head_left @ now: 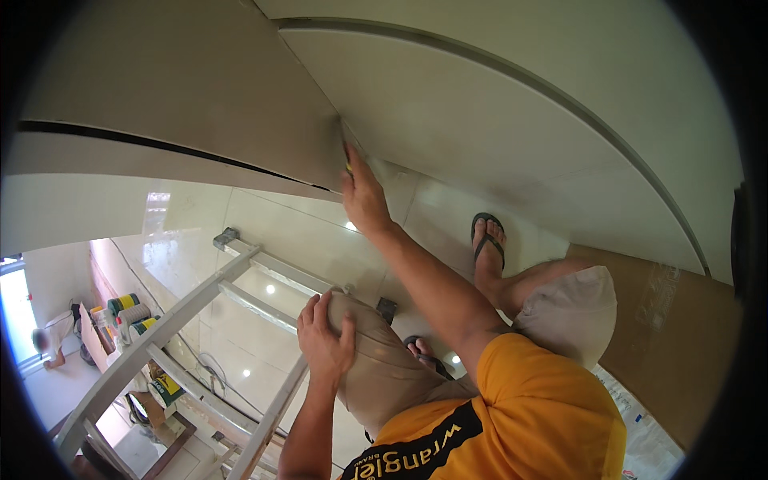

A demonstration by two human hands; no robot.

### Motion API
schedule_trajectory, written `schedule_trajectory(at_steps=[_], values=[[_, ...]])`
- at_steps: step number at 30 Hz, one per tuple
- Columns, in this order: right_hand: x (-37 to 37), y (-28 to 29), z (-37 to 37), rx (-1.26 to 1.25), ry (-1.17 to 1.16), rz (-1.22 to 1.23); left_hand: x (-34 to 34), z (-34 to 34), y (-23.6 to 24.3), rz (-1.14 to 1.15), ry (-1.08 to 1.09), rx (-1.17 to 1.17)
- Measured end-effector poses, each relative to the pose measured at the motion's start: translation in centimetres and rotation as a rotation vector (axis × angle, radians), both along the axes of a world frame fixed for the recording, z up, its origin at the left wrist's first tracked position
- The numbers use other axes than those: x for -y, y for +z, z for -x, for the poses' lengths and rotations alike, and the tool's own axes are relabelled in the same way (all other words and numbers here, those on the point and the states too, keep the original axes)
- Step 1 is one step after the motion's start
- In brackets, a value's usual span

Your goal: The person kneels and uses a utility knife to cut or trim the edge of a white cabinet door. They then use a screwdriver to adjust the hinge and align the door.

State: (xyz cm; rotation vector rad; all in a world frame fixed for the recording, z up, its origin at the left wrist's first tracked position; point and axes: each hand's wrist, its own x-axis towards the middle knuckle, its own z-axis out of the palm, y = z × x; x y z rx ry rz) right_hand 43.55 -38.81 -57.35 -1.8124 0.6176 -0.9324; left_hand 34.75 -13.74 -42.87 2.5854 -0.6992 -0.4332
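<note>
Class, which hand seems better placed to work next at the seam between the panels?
Probably the right hand: it holds a thin tool at the seam, while the left hand rests on the left knee.

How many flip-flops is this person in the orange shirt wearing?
2. One black flip-flop is on the right foot; the other, partly hidden, is on the left foot.

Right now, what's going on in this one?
A person in an orange shirt holds a slim, partly yellow tool, too hidden to identify, in the right hand, where a taupe panel and a paler panel meet. The left hand rests on the left knee, beside a metal ladder.
</note>
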Motion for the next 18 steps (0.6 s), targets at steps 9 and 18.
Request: schedule_trajectory(at_steps=[9, 18], values=[[-0.9, -17.0, 4.8, -0.590, -0.060, -0.181, 0.5, -0.4, -0.2, -0.032, 0.005, -0.003], [2.9, -11.7, 1.4, -0.426, -0.374, 0.085, 0.7, -0.6, -0.5, -0.041, 0.006, -0.020]])
